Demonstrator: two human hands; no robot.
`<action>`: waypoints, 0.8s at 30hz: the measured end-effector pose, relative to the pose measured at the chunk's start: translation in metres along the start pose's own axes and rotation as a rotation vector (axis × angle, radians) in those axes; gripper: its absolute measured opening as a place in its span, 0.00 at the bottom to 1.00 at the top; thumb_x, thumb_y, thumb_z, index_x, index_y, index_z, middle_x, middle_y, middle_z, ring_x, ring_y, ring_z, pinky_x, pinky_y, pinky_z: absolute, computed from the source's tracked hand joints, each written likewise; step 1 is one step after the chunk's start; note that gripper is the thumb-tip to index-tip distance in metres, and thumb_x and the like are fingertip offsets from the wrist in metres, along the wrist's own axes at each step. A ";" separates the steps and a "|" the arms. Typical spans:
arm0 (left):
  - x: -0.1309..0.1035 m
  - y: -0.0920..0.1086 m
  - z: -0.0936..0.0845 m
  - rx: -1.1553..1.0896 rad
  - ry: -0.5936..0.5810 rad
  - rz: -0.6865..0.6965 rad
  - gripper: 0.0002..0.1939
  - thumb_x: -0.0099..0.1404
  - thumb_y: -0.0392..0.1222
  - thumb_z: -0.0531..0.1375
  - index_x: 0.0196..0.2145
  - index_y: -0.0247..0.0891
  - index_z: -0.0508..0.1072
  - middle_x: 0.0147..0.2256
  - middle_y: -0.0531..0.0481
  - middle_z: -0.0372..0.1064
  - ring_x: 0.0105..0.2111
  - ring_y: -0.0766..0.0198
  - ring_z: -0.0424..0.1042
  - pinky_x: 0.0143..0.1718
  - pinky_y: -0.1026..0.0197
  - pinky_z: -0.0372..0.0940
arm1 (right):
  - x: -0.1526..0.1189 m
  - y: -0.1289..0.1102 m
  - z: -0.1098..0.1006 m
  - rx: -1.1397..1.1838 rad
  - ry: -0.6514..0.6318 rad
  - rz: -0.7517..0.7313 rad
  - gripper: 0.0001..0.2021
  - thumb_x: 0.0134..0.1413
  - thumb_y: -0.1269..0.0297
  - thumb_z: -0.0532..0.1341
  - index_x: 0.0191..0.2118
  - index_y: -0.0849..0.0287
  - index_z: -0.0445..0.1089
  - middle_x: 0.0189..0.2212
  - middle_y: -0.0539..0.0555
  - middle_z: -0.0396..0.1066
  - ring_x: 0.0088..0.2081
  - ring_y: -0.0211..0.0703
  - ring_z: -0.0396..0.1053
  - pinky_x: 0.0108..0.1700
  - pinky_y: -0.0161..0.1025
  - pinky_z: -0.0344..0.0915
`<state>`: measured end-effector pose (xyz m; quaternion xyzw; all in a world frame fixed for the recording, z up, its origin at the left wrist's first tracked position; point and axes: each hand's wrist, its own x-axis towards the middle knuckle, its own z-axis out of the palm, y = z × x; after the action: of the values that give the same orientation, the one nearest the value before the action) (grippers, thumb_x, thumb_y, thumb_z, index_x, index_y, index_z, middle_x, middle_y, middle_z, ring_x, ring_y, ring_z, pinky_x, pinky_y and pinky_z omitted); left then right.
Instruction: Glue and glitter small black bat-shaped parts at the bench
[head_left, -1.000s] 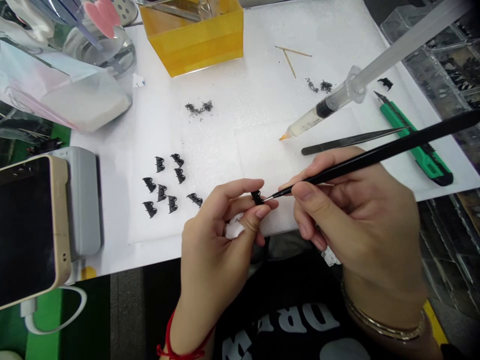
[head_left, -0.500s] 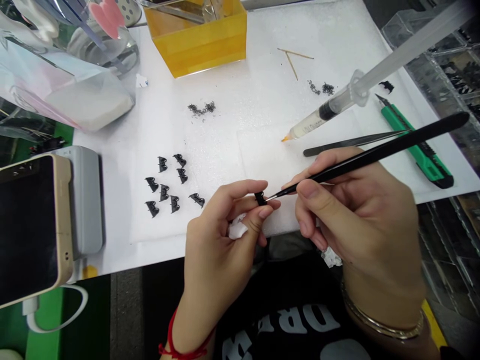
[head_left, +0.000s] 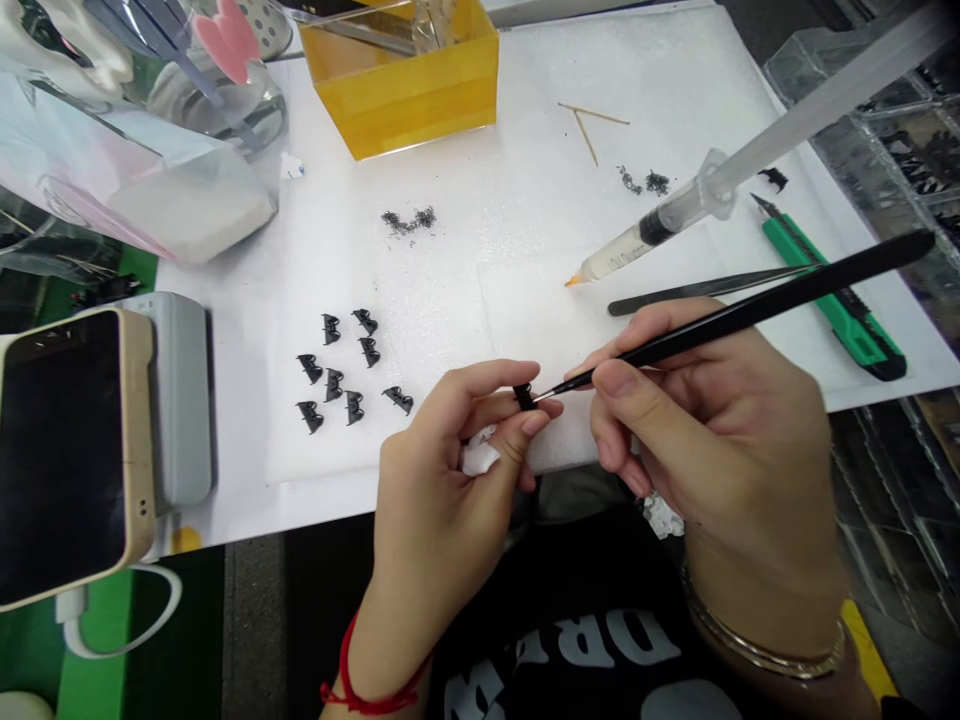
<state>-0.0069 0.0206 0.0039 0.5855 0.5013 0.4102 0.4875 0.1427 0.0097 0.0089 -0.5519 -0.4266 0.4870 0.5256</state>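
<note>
Between the thumb and fingers of my left hand (head_left: 457,470) is a small black plastic part (head_left: 524,397). A crumpled white tissue (head_left: 478,453) is tucked in the same palm. My right hand (head_left: 712,430) grips black tweezers (head_left: 750,318) like a pen, their fine tips touching or very near the small part. Another scrap of white tissue (head_left: 663,516) shows below the right hand. Left of my hands lie several small black bat-shaped parts (head_left: 334,385) on the white work surface (head_left: 442,300). Whether the tips hold anything is too small to tell.
Beyond my right hand lie a syringe (head_left: 630,250) with an orange tip, a second pair of tweezers (head_left: 675,291) and a green utility knife (head_left: 832,285). Tiny black bits (head_left: 409,220) sit further back, near a yellow box (head_left: 405,95). A phone (head_left: 67,450) stands at left.
The view has shifted slightly, so the objects at left appear a little further right. Both hands keep nearly the same pose, with the tweezer tips still at the small black part.
</note>
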 end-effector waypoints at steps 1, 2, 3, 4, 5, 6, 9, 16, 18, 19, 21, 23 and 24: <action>0.000 0.000 0.000 0.002 0.002 0.004 0.12 0.63 0.30 0.62 0.42 0.42 0.71 0.30 0.57 0.77 0.17 0.75 0.67 0.16 0.71 0.64 | 0.000 0.000 0.000 -0.001 -0.002 0.003 0.07 0.55 0.63 0.63 0.38 0.54 0.65 0.18 0.45 0.68 0.14 0.32 0.62 0.11 0.28 0.56; 0.000 0.000 0.000 0.006 0.005 0.010 0.12 0.62 0.30 0.62 0.42 0.42 0.71 0.29 0.57 0.76 0.17 0.75 0.67 0.16 0.70 0.64 | 0.000 0.000 0.000 -0.003 -0.002 0.005 0.07 0.56 0.63 0.63 0.39 0.54 0.65 0.18 0.44 0.67 0.14 0.31 0.61 0.10 0.28 0.56; 0.000 0.000 0.000 0.011 0.006 0.013 0.12 0.62 0.30 0.62 0.42 0.42 0.71 0.29 0.57 0.76 0.17 0.74 0.67 0.15 0.70 0.64 | 0.000 0.000 0.000 -0.008 -0.001 0.008 0.07 0.56 0.63 0.63 0.38 0.54 0.65 0.17 0.44 0.67 0.13 0.31 0.61 0.10 0.28 0.56; 0.000 0.000 0.000 0.014 0.005 0.019 0.12 0.63 0.30 0.61 0.42 0.42 0.71 0.29 0.57 0.76 0.17 0.74 0.67 0.15 0.70 0.64 | 0.000 0.000 0.000 -0.012 0.002 0.008 0.07 0.55 0.63 0.63 0.38 0.54 0.65 0.17 0.44 0.67 0.13 0.31 0.61 0.11 0.28 0.56; 0.000 0.000 -0.001 0.016 0.000 0.024 0.11 0.62 0.30 0.62 0.42 0.42 0.71 0.28 0.57 0.76 0.17 0.74 0.67 0.15 0.70 0.64 | 0.001 0.000 0.000 -0.016 0.004 0.007 0.07 0.55 0.62 0.63 0.38 0.54 0.65 0.17 0.44 0.67 0.14 0.32 0.62 0.11 0.28 0.56; 0.000 0.000 -0.001 0.017 0.003 0.023 0.11 0.62 0.30 0.62 0.42 0.42 0.71 0.28 0.57 0.76 0.17 0.74 0.67 0.15 0.70 0.64 | 0.000 0.000 0.000 -0.017 0.007 0.004 0.07 0.55 0.62 0.63 0.38 0.53 0.65 0.17 0.44 0.67 0.14 0.32 0.62 0.11 0.28 0.56; -0.001 0.000 -0.001 0.013 0.009 0.011 0.12 0.63 0.30 0.62 0.43 0.42 0.71 0.29 0.57 0.76 0.17 0.75 0.67 0.16 0.71 0.64 | -0.001 0.001 0.000 -0.006 0.002 0.008 0.07 0.55 0.63 0.63 0.39 0.53 0.65 0.17 0.44 0.67 0.13 0.31 0.61 0.10 0.28 0.56; -0.002 -0.001 0.000 -0.015 0.002 -0.014 0.10 0.63 0.32 0.61 0.42 0.43 0.71 0.28 0.58 0.75 0.17 0.75 0.67 0.15 0.71 0.62 | 0.002 0.000 -0.001 0.009 -0.040 0.010 0.06 0.56 0.66 0.63 0.39 0.53 0.64 0.14 0.42 0.65 0.12 0.30 0.59 0.10 0.26 0.55; -0.002 -0.001 0.001 -0.022 0.012 -0.040 0.09 0.63 0.34 0.61 0.41 0.43 0.71 0.27 0.57 0.73 0.17 0.73 0.66 0.14 0.70 0.61 | 0.002 0.000 0.000 0.008 -0.047 0.015 0.06 0.56 0.66 0.62 0.38 0.54 0.64 0.14 0.42 0.65 0.11 0.30 0.58 0.10 0.26 0.54; -0.002 0.000 0.001 -0.026 0.012 -0.055 0.09 0.63 0.34 0.61 0.41 0.43 0.71 0.27 0.56 0.73 0.17 0.72 0.67 0.14 0.69 0.61 | 0.001 -0.001 0.001 0.014 -0.045 0.015 0.05 0.56 0.67 0.62 0.38 0.54 0.65 0.14 0.43 0.65 0.11 0.30 0.58 0.10 0.26 0.54; -0.003 0.000 0.000 -0.046 -0.004 -0.076 0.09 0.64 0.35 0.61 0.42 0.43 0.70 0.29 0.54 0.75 0.17 0.71 0.67 0.16 0.68 0.61 | -0.002 -0.002 0.002 0.040 0.000 -0.013 0.06 0.56 0.69 0.62 0.39 0.55 0.65 0.14 0.43 0.65 0.11 0.32 0.59 0.10 0.27 0.55; -0.004 0.000 -0.001 -0.077 -0.042 -0.087 0.08 0.65 0.36 0.59 0.42 0.42 0.69 0.31 0.52 0.76 0.18 0.71 0.67 0.17 0.68 0.62 | -0.006 -0.004 0.003 0.045 0.114 -0.071 0.09 0.55 0.71 0.63 0.41 0.55 0.66 0.16 0.44 0.65 0.13 0.34 0.63 0.10 0.29 0.57; -0.005 -0.001 -0.002 -0.093 -0.059 -0.088 0.08 0.65 0.36 0.58 0.43 0.42 0.69 0.32 0.51 0.77 0.18 0.71 0.67 0.17 0.68 0.62 | -0.007 -0.006 0.004 0.029 0.169 -0.107 0.10 0.53 0.72 0.64 0.42 0.56 0.67 0.19 0.45 0.67 0.15 0.34 0.64 0.11 0.30 0.58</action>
<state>-0.0097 0.0157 0.0029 0.5513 0.4923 0.3937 0.5466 0.1379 0.0041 0.0158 -0.5596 -0.4024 0.4161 0.5931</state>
